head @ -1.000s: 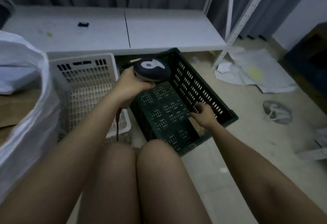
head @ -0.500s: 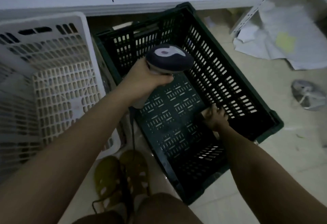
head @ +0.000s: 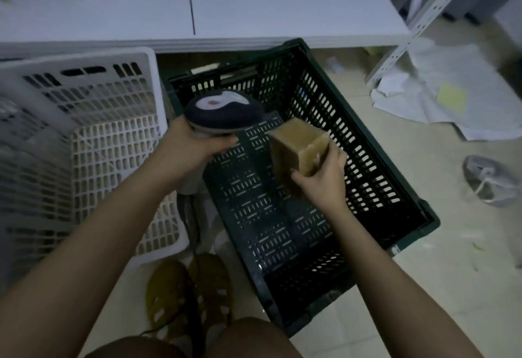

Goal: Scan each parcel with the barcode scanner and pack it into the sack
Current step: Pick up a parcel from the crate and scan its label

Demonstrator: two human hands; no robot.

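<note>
My left hand (head: 192, 151) grips the handle of a barcode scanner (head: 223, 112), whose dark head with a white top points right. My right hand (head: 322, 177) holds a small brown cardboard parcel (head: 296, 145) lifted above the floor of the dark green crate (head: 367, 137). The parcel is just right of the scanner head, a short gap between them. A dark cable hangs down from the scanner's handle. No sack shows in the head view.
A white slotted basket (head: 84, 120) stands left of the crate. Behind both runs a white table (head: 254, 4) with a metal shelf post (head: 418, 18) at its right. Crumpled paper (head: 423, 97) and a grey shoe (head: 488, 179) lie on the floor at right.
My right hand has taken the brown parcel from the crate floor and raised it beside the scanner head. The left hand with the scanner stayed roughly where it was.
</note>
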